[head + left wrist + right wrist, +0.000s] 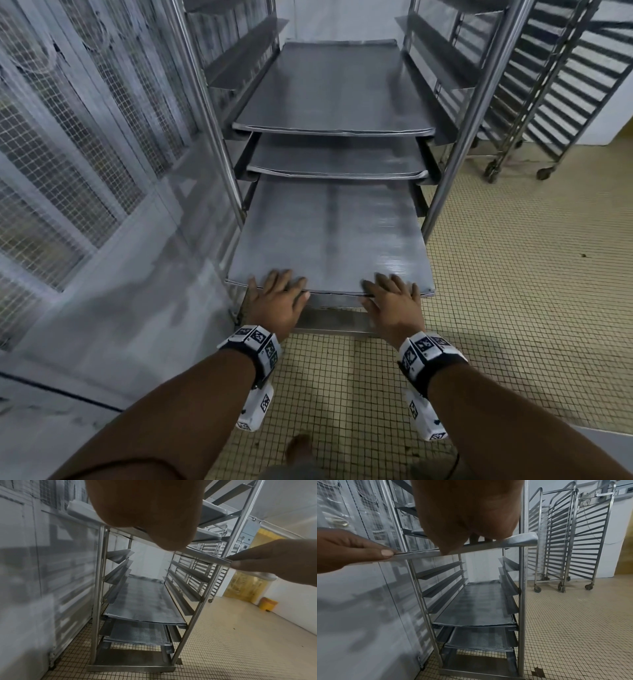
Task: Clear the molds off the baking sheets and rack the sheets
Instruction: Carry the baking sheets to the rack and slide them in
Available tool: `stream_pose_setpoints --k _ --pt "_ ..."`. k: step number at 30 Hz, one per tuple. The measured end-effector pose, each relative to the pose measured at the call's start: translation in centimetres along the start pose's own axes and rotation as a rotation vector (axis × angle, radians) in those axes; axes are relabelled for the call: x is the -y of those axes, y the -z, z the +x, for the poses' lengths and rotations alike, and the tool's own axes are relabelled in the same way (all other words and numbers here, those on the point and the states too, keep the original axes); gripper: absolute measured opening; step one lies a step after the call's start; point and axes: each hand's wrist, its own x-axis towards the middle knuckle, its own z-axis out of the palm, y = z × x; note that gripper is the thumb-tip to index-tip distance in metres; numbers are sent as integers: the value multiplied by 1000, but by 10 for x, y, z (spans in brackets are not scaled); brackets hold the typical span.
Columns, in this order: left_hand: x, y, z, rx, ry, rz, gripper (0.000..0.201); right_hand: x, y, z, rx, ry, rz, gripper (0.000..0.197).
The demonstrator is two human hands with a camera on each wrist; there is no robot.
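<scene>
A flat grey baking sheet point(325, 233) sticks out of the steel rack point(479, 102) toward me, its far part on the side rails. My left hand point(279, 294) holds the near edge on the left, fingers flat on top and thumb at the rim. My right hand point(390, 298) holds the same edge on the right. The left wrist view shows the right hand point(274, 558) pinching the sheet's edge point(205, 557), thumb underneath. In the right wrist view the left hand point(351, 547) pinches the sheet point(488, 546) likewise. No molds are in view.
Two more sheets point(335, 89) point(335, 161) sit on the rails above. Lower down lie a plain sheet point(142, 601) and a perforated one point(137, 632). Other wheeled racks point(573, 534) stand at the right. A meshed metal wall point(68, 137) is close on the left.
</scene>
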Motion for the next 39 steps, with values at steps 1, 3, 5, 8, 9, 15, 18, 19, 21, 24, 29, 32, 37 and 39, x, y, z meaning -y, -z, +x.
stream_pose_setpoints --k 1,3,5,8,9,15,18,19,21,24,29,32,37,39 --pt "2 -2 2 -6 -2 4 55 -1 -1 2 -1 0 1 44" --pt "4 -5 10 -21 -9 -6 62 -3 -1 9 -8 0 5 44" --pt "6 -5 20 -14 -12 -11 58 -3 0 19 -6 -2 4 45" --pt "9 -3 38 -14 -26 -3 53 -3 3 34 3 -15 -9 46" --pt "11 -3 44 -19 -34 8 53 -2 3 39 2 -23 -11 46" --pt "23 -7 87 -78 -55 1 57 3 4 78 -7 -75 -4 46" --pt "30 -6 109 -47 -68 15 66 9 6 96 -7 -110 13 46" --pt "32 -5 116 -32 -70 19 68 12 7 101 -10 -119 11 46" --pt "34 -4 127 -29 -80 19 68 15 8 112 -18 -127 5 45" --pt "37 -5 140 -81 -105 26 53 15 9 127 -24 -114 -28 43" --pt "40 -12 162 -165 -115 -2 44 8 7 150 -16 -62 -39 46" --pt "41 -13 176 -194 -115 12 46 2 6 165 -14 -55 -5 51" --pt "43 -12 203 -173 -96 28 45 -9 6 190 -30 -14 -18 52" --pt "44 -11 213 -176 -90 33 44 -13 9 200 -33 -4 -21 52"
